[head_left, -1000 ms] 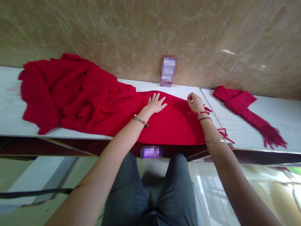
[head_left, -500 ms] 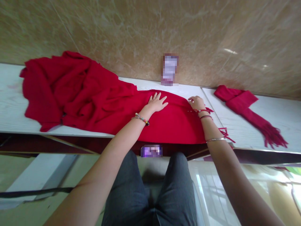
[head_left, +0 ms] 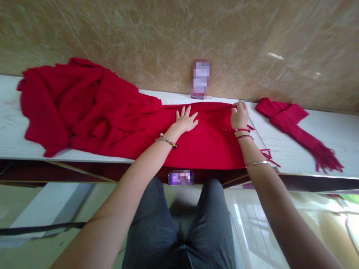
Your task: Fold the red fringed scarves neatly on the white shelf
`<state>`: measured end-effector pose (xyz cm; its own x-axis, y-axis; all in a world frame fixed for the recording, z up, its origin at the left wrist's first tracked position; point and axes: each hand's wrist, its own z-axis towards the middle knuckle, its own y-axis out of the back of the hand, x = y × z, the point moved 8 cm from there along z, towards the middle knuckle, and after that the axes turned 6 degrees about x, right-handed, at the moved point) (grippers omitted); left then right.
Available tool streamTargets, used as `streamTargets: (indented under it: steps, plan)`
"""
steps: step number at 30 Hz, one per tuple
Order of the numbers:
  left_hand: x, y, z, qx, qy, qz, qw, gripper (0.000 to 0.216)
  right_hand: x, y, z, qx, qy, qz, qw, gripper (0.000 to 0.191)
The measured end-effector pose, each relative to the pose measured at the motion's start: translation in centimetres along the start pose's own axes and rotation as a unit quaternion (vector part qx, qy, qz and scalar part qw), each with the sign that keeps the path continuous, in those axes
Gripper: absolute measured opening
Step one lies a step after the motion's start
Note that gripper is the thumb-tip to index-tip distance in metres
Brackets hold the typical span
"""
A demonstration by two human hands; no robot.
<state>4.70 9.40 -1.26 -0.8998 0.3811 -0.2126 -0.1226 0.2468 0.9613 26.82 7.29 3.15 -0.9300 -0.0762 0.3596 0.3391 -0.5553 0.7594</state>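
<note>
A large red cloth [head_left: 207, 145] lies along the counter, smooth at its right part and heaped in loose folds on the left. My left hand [head_left: 185, 120] rests flat on the smooth part with its fingers spread. At the cloth's far right corner, my right hand [head_left: 239, 114] has its fingers closed on the edge; the fingertips are partly hidden. Thin red strands stick out from under my right forearm. Farther right lies a folded red scarf [head_left: 288, 121] with a fringed end, apart from both hands.
The narrow white counter [head_left: 17, 112] runs along a brown marbled wall [head_left: 157, 41]. A blurred-out phone-like object [head_left: 201, 78] leans against the wall. Another blurred item [head_left: 181, 177] sits at the counter's front, above my knees.
My right hand has moved outward and toward the wall, drawing the cloth's far right corner with it. The far edge now lies straighter. My left hand stays pressed on the cloth.
</note>
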Motion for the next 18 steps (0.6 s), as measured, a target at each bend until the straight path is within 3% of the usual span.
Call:
streamTargets:
  steps: [6,9,13,18]
  plan:
    - [0.8,0.1,0.5,-0.001,0.006,0.000,1.000,0.065,-0.3,-4.1,-0.7,0.133,0.035,-0.050,0.989,0.061]
    - [2.0,0.4,0.8,-0.004,0.046,-0.018,0.999,0.072,-0.6,-4.9,-1.1,0.187,0.010,-0.088,0.978,0.060]
    - [2.7,0.9,1.1,-0.026,0.068,-0.007,0.997,0.064,-0.7,-5.2,-1.8,0.270,-0.040,-0.135,0.952,0.054]
    - [2.8,0.6,1.4,-0.017,0.075,0.011,0.997,0.068,-1.1,-4.6,-2.1,0.287,-0.090,-0.131,0.945,0.050]
